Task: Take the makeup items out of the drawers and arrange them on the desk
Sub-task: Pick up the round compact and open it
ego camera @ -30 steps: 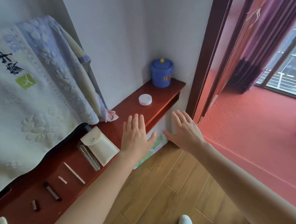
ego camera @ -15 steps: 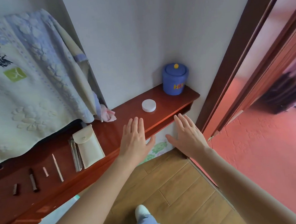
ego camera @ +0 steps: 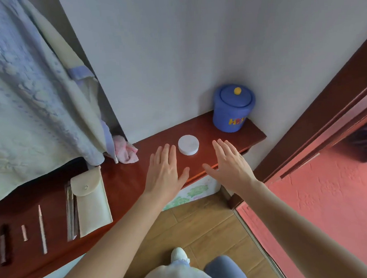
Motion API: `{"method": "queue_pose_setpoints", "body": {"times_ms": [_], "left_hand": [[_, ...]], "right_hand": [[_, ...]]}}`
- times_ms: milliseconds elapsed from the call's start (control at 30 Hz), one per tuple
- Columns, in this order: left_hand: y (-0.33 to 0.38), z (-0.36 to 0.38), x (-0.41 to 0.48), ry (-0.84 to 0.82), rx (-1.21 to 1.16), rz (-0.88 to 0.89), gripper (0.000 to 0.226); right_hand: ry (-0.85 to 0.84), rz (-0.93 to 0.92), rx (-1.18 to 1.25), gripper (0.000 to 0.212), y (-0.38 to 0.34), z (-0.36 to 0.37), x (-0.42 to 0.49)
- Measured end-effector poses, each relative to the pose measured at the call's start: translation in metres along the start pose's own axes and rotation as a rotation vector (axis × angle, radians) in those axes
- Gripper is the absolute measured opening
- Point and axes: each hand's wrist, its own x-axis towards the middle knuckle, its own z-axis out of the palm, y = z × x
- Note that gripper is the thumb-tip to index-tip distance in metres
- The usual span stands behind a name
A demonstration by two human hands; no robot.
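A round white compact lies on the red-brown desk near the wall. My left hand hovers flat just left of it, fingers straight, holding nothing. My right hand is spread flat just right of it, over the desk's front edge, also empty. Further left on the desk lie a cream snap pouch, a clear slim case, a thin pale pencil, a short pink stick and a dark tube. No drawer shows.
A blue lidded tub stands at the desk's right end by the wall. A pale quilted cloth hangs over the left part, with a pink rag under it. A dark door frame and pink floor lie right.
Both hands have moved forward and up from the desk's front edge to either side of the white compact. The view has shifted closer and left.
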Motion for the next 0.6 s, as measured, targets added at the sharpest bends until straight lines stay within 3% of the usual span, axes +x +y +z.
{"method": "queue_pose_setpoints", "body": {"times_ms": [400,600], "left_hand": [[0.017,0.043,0.048,-0.026,-0.054,-0.271,0.069],[0.026,0.075,0.06,0.009,-0.145,-0.314,0.062]], "right_hand": [[-0.236,-0.226,0.027,0.077,0.03,0.03,0.098],[-0.27,-0.326,0.058,0.075,0.04,0.056,0.142]]}}
